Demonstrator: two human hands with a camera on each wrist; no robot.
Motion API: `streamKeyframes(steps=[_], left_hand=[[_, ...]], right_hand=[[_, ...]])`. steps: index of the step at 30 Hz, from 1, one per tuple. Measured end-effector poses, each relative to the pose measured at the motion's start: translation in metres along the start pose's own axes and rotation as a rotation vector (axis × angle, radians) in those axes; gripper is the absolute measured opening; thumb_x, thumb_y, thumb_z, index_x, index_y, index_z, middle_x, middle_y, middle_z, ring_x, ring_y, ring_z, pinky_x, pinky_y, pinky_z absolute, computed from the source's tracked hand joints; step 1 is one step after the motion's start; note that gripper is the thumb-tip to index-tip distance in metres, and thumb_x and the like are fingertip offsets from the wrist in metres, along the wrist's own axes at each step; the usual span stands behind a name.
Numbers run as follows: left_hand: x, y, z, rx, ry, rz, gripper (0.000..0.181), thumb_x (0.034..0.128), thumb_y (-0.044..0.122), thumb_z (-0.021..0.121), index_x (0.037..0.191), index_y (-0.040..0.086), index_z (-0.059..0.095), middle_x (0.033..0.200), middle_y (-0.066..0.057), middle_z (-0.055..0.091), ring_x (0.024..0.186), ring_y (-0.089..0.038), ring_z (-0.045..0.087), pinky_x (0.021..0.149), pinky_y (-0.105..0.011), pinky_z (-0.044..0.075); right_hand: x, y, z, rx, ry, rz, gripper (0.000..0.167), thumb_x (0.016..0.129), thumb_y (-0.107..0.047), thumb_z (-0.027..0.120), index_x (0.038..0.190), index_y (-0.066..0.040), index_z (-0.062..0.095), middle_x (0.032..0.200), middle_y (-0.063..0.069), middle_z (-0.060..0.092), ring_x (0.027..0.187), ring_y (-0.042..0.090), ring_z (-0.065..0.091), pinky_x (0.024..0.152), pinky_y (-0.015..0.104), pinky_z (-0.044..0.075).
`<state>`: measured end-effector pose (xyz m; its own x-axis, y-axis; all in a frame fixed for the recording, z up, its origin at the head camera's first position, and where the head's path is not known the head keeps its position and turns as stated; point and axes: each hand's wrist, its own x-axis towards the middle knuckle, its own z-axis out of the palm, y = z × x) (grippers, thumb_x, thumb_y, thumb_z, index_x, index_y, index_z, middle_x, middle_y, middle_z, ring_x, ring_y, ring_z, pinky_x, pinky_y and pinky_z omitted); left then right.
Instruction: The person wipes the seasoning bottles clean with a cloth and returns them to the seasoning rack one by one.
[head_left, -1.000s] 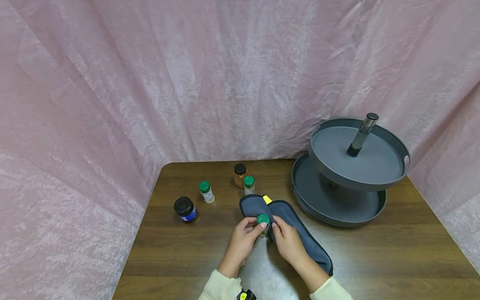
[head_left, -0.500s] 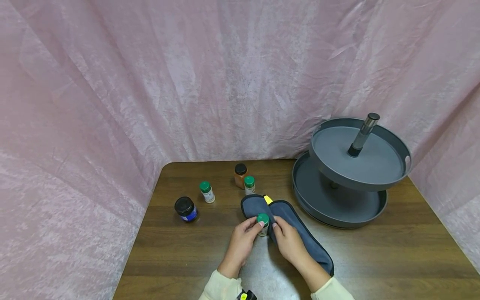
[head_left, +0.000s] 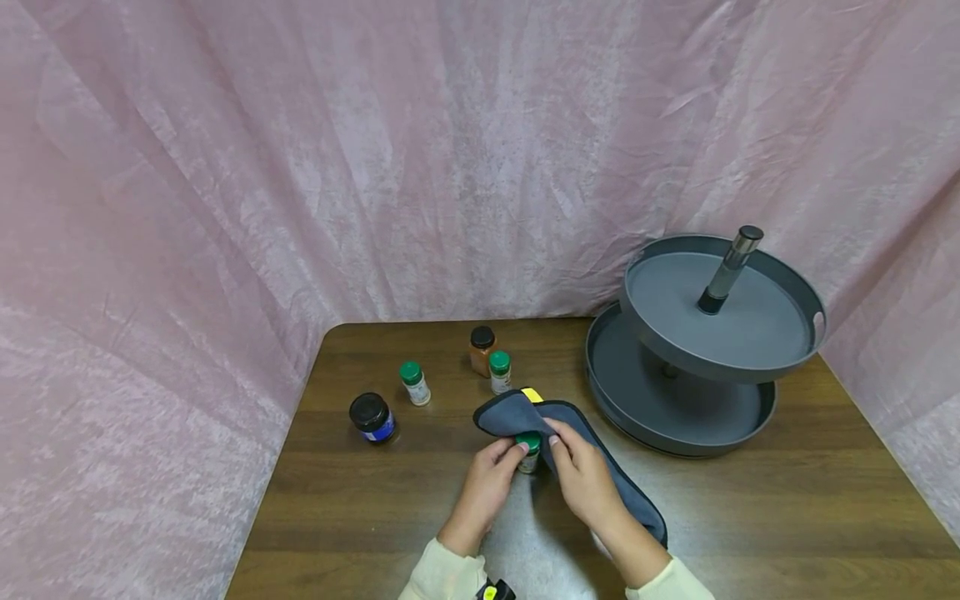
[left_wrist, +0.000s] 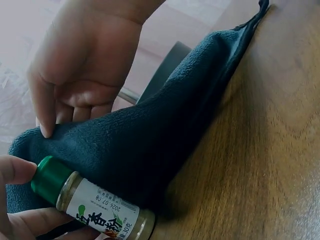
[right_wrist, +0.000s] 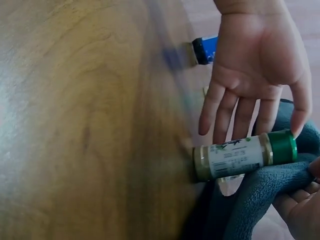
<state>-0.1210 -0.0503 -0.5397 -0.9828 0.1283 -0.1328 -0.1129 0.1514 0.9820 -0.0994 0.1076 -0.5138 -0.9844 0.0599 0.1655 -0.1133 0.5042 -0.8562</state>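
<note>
My left hand (head_left: pixel 486 483) pinches a small spice jar (head_left: pixel 528 462) by its green cap, thumb and fingers on either side. The jar is upright; its white printed label and pale contents show in the left wrist view (left_wrist: pixel 102 207). My right hand (head_left: pixel 585 479) pinches a blue-grey cloth (head_left: pixel 618 483) with dark edging and a yellow tab. Beside the jar, a fold of the cloth touches it and partly covers the cap in the head view. The cloth's long end trails under my right forearm. In the right wrist view, the cloth (right_wrist: pixel 265 187) bunches against the cap.
A black-lidded jar with a blue label (head_left: pixel 372 418) and a green-capped jar (head_left: pixel 416 383) stand left. Behind the cloth are another green-capped jar (head_left: pixel 500 372) and an orange-brown, black-capped jar (head_left: pixel 482 351). A grey two-tier round tray (head_left: pixel 678 429) stands right. Pink curtain (head_left: pixel 480 167) hangs behind.
My right hand has risen slightly, lifting the fold of cloth over part of the green cap. The cloth's far end has shifted a little left. My left hand stays on the jar.
</note>
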Motion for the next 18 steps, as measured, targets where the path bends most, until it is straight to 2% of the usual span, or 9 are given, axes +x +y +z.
streamKeyframes(steps=[5, 9, 13, 18], left_hand=[[0.002, -0.001, 0.002, 0.107, 0.052, 0.010, 0.030, 0.0967, 0.035, 0.062, 0.112, 0.013, 0.076, 0.103, -0.006, 0.060, 0.093, -0.014, 0.051, 0.081, -0.029, 0.044], [0.001, -0.001, 0.004, 0.131, 0.067, 0.009, 0.034, 0.0971, 0.035, 0.061, 0.115, 0.009, 0.074, 0.105, -0.007, 0.058, 0.096, -0.015, 0.052, 0.082, -0.029, 0.044], [0.000, -0.001, 0.005, 0.068, 0.078, -0.016, 0.040, 0.0977, 0.036, 0.060, 0.122, 0.005, 0.067, 0.114, -0.010, 0.063, 0.104, -0.019, 0.059, 0.085, -0.031, 0.047], [-0.001, 0.000, 0.004, 0.008, 0.082, -0.041, 0.040, 0.0990, 0.036, 0.059, 0.123, 0.004, 0.063, 0.116, -0.012, 0.067, 0.104, -0.019, 0.061, 0.083, -0.031, 0.047]], right_hand=[[-0.001, 0.008, 0.006, -0.026, -0.016, 0.028, 0.031, 0.105, -0.014, 0.052, 0.132, -0.019, 0.065, 0.126, 0.003, 0.072, 0.121, 0.021, 0.064, 0.101, 0.049, 0.052], [-0.003, 0.016, 0.011, -0.069, -0.023, 0.031, 0.029, 0.105, -0.013, 0.052, 0.131, -0.014, 0.066, 0.122, 0.008, 0.073, 0.117, 0.027, 0.067, 0.097, 0.051, 0.053], [-0.004, 0.025, 0.016, -0.116, -0.058, 0.035, 0.026, 0.105, -0.012, 0.052, 0.126, -0.013, 0.067, 0.118, 0.008, 0.074, 0.112, 0.027, 0.069, 0.090, 0.048, 0.055], [-0.005, 0.030, 0.018, -0.128, -0.073, 0.029, 0.024, 0.105, -0.010, 0.051, 0.123, -0.013, 0.067, 0.117, 0.008, 0.074, 0.111, 0.028, 0.069, 0.089, 0.048, 0.055]])
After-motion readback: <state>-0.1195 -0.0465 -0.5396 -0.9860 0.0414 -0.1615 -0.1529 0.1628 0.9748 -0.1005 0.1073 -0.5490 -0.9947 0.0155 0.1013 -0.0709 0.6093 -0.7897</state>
